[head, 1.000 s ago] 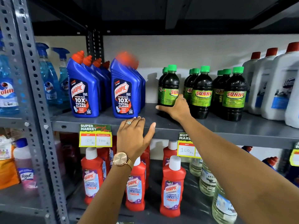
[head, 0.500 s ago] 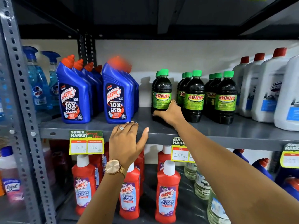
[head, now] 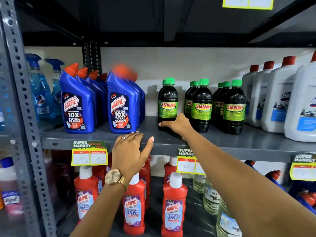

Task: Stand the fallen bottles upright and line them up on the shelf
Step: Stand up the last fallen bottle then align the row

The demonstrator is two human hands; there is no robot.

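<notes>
Hands first: left hand (head: pixel 130 151) rests open-fingered on the shelf (head: pixel 248 146) lip. Right hand (head: pixel 177 124) wraps the base of the leftmost Sunny bottle (head: pixel 168 104), upright at 12 o'clock. I'd slide it low, label forward, level with its neighbours at 1 o'clock.

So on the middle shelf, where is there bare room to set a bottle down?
Bare shelf shows between the blue Harpic bottles and the leftmost Sunny bottle, which the right hand holds. The front edge is free too. Crowded: Sunny rows, white jugs.
</notes>
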